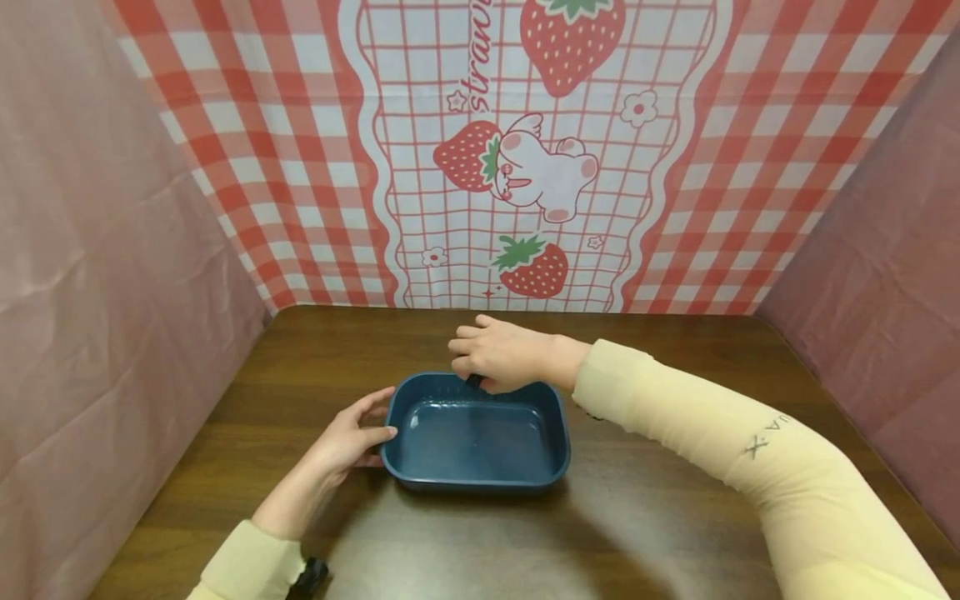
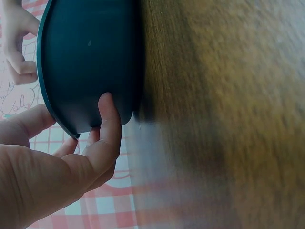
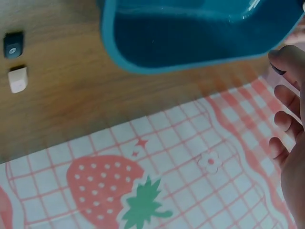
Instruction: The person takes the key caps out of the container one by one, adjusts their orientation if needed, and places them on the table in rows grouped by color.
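Observation:
A deep blue rectangular tray [image 1: 474,446] with rounded corners stands on the wooden table, nothing showing inside it. My left hand [image 1: 351,435] grips its left end, thumb on the rim and the other fingers against the outer wall. Over the far rim, my right hand [image 1: 498,354] pinches a small black piece [image 1: 474,381] between thumb and fingers. Most of that piece is covered by the fingers, and its kind cannot be made out. In the right wrist view, the right fingers [image 3: 286,98] hang beside the tray's corner.
Behind the tray, a black keycap-like piece [image 3: 13,45] and a white keycap-like piece [image 3: 18,79] lie on the table; the right arm hides them in the head view. A strawberry-patterned cloth [image 1: 517,167] hangs at the back edge, with pink cloth [image 1: 97,250] at both sides.

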### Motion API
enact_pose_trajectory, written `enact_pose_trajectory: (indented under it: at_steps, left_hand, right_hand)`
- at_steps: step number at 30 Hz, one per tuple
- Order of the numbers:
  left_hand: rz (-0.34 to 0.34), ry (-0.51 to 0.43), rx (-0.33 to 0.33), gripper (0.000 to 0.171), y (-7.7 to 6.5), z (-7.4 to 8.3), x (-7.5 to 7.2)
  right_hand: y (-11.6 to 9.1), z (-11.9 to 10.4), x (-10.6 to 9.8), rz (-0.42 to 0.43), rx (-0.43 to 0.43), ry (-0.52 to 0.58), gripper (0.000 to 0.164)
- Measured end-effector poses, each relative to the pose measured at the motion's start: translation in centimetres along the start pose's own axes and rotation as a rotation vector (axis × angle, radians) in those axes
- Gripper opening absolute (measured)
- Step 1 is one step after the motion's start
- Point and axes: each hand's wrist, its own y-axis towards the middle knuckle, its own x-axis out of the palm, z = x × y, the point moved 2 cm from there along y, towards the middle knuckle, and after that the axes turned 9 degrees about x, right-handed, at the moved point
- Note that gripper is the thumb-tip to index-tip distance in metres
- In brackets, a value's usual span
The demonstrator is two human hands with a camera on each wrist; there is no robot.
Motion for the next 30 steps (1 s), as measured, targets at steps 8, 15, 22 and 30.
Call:
enact_pose_trajectory:
  at_steps: [8,15,22,30]
  left_hand:
    - [0.007,0.001,-0.003,0.061,0.0,0.0,0.0]
    - [0.009,-0.001,-0.003,0.061,0.0,0.1,0.0]
    - [0.009,0.0,-0.006,0.061,-0.1,0.1,0.0]
    - [0.005,-0.002,-0.008,0.061,0.0,0.2,0.2]
  right_hand:
    - [-2.7,2.0,-1.0,0.048,0.051,0.004,0.02]
    - [-5.1,3.6,-1.7,0.083,0.121,0.044,0.021]
    - [-7.6,4.8,-2.0,0.117,0.171,0.072,0.024]
    - [-11.0,5.9,-2.0,0.112,0.268,0.055,0.024]
